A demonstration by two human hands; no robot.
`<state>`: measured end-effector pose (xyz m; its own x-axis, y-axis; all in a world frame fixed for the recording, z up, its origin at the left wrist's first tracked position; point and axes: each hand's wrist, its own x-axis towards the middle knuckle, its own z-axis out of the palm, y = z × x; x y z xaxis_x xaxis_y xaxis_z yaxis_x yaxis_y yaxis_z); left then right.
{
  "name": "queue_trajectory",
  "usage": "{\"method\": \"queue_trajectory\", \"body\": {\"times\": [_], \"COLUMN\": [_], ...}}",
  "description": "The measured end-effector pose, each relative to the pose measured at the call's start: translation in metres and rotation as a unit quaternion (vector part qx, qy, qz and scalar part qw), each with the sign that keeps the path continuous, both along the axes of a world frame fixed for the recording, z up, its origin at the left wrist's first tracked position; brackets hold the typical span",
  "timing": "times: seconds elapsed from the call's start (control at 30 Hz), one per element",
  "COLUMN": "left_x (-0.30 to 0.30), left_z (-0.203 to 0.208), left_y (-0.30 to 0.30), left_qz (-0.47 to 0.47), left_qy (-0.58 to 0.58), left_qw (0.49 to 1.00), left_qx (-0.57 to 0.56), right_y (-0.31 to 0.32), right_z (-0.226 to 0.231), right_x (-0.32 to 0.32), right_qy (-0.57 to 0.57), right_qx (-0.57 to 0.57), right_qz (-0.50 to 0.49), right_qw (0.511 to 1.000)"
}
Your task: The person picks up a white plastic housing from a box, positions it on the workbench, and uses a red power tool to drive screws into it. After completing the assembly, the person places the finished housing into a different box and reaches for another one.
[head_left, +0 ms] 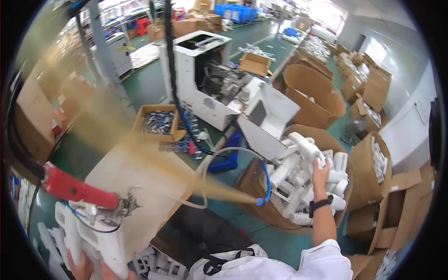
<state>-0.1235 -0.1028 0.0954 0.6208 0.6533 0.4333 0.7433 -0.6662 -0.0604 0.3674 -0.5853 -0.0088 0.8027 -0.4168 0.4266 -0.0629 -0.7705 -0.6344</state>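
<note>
My right hand (320,171), with a dark band on its wrist, reaches into a large cardboard box (254,183) at the right. Its fingers close round the end of a white plastic housing (302,144) on top of the heap. Several similar white housings (287,170) lie jumbled below. At the lower left, the fingers of my left hand (81,267) grip another white housing (100,238) with a handle-like opening; the picture's edge cuts off most of that hand. A red power tool (81,189) with a metal head rests against this housing's upper end.
A beige board-like surface (140,172) lies beside the red tool. Beyond stands a white machine (196,88) with exposed metal parts. A carton (156,122) holds small dark parts. A blurred yellowish strip (158,161) and a clear hose (204,182) cross the view. More cartons line the right.
</note>
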Motion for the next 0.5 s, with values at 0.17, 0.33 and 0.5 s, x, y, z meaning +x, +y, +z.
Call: {"method": "queue_trajectory", "body": {"times": [0.17, 0.33, 0.5], "left_x": [-0.011, 0.044, 0.059], "left_z": [-0.015, -0.014, -0.043], "left_y": [-0.027, -0.014, -0.004], "left_qz": [0.038, -0.017, 0.056], "left_qy": [-0.109, -0.091, -0.064], "left_qw": [0.993, 0.993, 0.995], "left_qx": [-0.020, -0.071, -0.060], "right_y": [0.107, 0.271, 0.454], "right_z": [0.111, 0.222, 0.224], "right_x": [-0.126, -0.201, -0.234], "right_qy": [0.049, 0.045, -0.132], "right_qx": [0.266, 0.185, 0.209], "right_qz": [0.488, 0.887, 0.718], "right_qw": [0.830, 0.420, 0.651]}}
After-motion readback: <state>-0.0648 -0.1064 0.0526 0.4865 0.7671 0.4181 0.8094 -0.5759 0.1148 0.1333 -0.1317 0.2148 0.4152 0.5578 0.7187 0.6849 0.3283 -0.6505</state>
